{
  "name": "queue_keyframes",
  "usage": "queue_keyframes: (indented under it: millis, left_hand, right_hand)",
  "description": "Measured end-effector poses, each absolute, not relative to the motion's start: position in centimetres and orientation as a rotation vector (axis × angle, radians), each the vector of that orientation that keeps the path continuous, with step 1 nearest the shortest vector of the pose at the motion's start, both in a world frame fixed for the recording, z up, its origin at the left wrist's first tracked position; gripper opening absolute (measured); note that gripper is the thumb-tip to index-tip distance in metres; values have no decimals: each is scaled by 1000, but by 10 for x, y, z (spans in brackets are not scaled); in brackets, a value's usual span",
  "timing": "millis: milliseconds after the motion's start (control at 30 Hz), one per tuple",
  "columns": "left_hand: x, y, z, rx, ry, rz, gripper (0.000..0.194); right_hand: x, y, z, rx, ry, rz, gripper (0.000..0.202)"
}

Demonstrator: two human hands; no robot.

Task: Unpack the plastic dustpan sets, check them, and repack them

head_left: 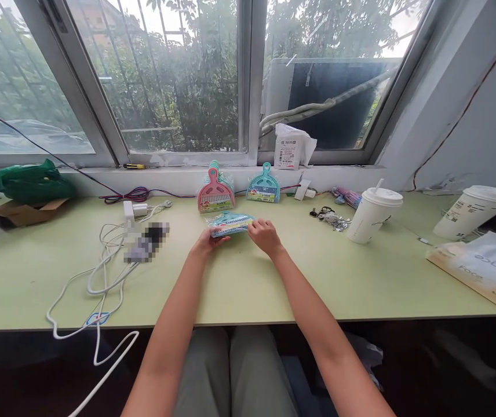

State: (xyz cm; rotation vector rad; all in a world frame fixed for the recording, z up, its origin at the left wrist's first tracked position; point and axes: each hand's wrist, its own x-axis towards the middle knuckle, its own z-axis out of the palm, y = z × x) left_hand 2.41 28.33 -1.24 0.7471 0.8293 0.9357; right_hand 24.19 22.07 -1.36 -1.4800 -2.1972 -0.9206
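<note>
Between my hands, just above the table, is a blue mini dustpan and brush set [232,225] in clear wrapping with a printed label. My left hand [208,240] grips its left end, thumb on top and fingers underneath. At its right end, my right hand [264,235] is closed on the edge with the fingers curled. Behind, a pink dustpan set [215,194] leans at the front of a stack with green ones behind it. To the right of that stack, another blue dustpan set [263,186] stands against the sill.
White cables [106,272] sprawl on the left, beside a cardboard box [26,217] and green bag [35,180]. On the right are keys [332,219], white cups [372,217] [469,214] and a tissue pack [478,266]. A yellow-handled tool [135,166] lies on the sill.
</note>
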Motion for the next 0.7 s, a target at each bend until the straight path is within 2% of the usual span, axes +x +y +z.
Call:
queue_keyframes:
  millis: [167, 300, 533, 700]
  left_hand:
    - [19, 281, -9, 785, 908, 918, 51]
    - [12, 278, -5, 822, 899, 833, 42]
    - [11, 284, -10, 791, 999, 927, 41]
    - [7, 292, -17, 723, 920, 955, 40]
  right_hand:
    - [249, 219, -9, -1508, -2156, -857, 20]
    - [257, 217, -7, -1484, -2087, -772, 20]
    - [255, 221, -14, -1375, -2028, -272, 7]
    - [262, 230, -18, -1371, -1831, 2, 13]
